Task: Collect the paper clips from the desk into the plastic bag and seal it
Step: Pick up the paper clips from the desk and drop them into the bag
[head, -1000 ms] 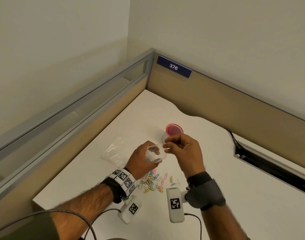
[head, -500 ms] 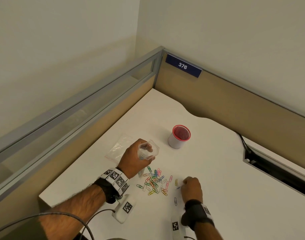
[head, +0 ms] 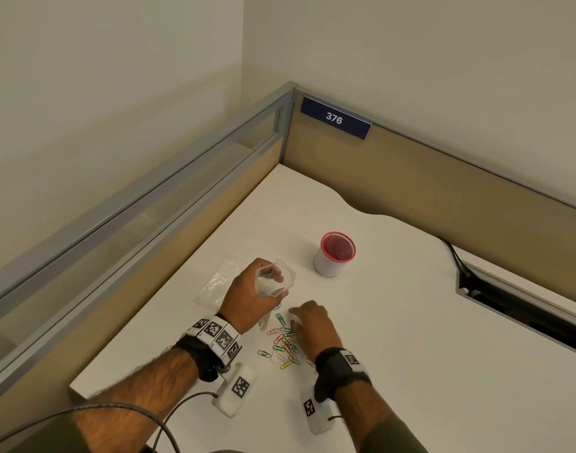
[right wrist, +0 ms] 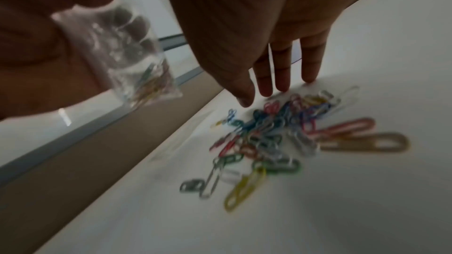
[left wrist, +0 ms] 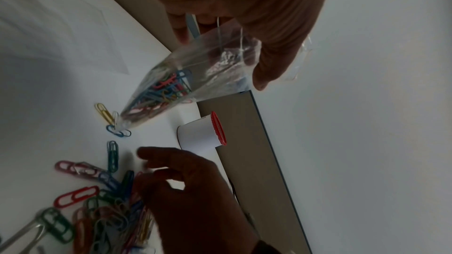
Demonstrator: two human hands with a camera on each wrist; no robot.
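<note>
My left hand (head: 249, 297) holds a clear plastic bag (head: 278, 280) upright above the desk, thumb and fingers curled round its open top. Several coloured clips sit in the bag's bottom (left wrist: 161, 92). A pile of coloured paper clips (head: 284, 346) lies on the white desk (head: 394, 338) just below the bag. My right hand (head: 308, 322) is over the far side of the pile, with straight fingers (right wrist: 281, 76) whose tips reach the clips (right wrist: 269, 138). I see no clip held in it.
A second flat plastic bag (head: 214, 286) lies left of my left hand. A white cup with a red mesh rim (head: 334, 256) stands behind the pile. Partition walls close the desk's left and back; a cable slot (head: 522, 308) opens at right.
My right hand left the bag's mouth, dropped to the desk right of the pile, then slid left onto the clips. My left hand kept holding the bag.
</note>
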